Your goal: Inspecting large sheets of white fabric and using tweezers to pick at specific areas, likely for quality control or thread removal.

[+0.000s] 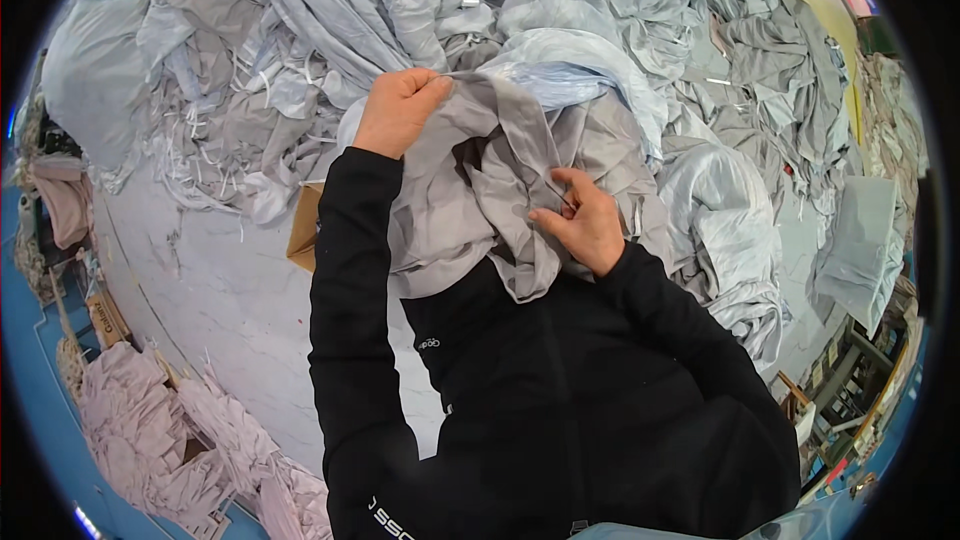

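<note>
Jacket (560, 390); left fingers (425, 88) pinch grey cloth (530, 140)

Pale, grey-veined, marble-patterned surface (220, 280) spans mid-view. Blue floor (40, 390) shows beyond it at lower left and lower right. Narrow bluish-white glare (87, 521) near lower-left rim.

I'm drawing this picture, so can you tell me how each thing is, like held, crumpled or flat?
Left hand: closed, pinching the grey cloth's edge
Right hand: fingers partly curled at the cloth; grip unclear
Grey cloth: rumpled, one edge held
Pale blue cloth: bunched up
Pink cloth: crumpled
Pale cloth at right: fairly flat, seems folded
</note>
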A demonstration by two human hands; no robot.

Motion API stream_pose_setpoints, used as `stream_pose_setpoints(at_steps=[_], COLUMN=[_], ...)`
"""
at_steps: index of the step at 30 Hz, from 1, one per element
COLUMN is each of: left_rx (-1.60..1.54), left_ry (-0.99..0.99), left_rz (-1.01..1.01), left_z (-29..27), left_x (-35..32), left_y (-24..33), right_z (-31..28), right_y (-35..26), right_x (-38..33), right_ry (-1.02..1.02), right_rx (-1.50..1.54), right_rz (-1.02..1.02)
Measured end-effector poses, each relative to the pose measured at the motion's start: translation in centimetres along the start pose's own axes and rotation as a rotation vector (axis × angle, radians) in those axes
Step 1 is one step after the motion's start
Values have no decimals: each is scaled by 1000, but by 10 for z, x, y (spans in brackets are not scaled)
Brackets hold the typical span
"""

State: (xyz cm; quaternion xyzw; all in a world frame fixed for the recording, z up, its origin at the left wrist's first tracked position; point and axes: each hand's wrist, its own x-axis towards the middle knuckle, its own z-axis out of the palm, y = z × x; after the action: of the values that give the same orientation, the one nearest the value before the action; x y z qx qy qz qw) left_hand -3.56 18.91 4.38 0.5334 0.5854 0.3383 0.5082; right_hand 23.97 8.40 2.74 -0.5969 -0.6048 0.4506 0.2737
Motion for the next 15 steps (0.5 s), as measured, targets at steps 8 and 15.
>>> stream_pose_setpoints(at_steps=[8,15], left_rx=[131,437], left_ry=[205,255], left_rz=[257,533], left_z=[-36,-49], left_x=[-39,-115], left_y=[27,85], right_z=[-17,-123], right_y=[25,-60], right_x=[10,-42], right_ry=[-14,-413], right_rx=[239,934], right_rz=[-332,254])
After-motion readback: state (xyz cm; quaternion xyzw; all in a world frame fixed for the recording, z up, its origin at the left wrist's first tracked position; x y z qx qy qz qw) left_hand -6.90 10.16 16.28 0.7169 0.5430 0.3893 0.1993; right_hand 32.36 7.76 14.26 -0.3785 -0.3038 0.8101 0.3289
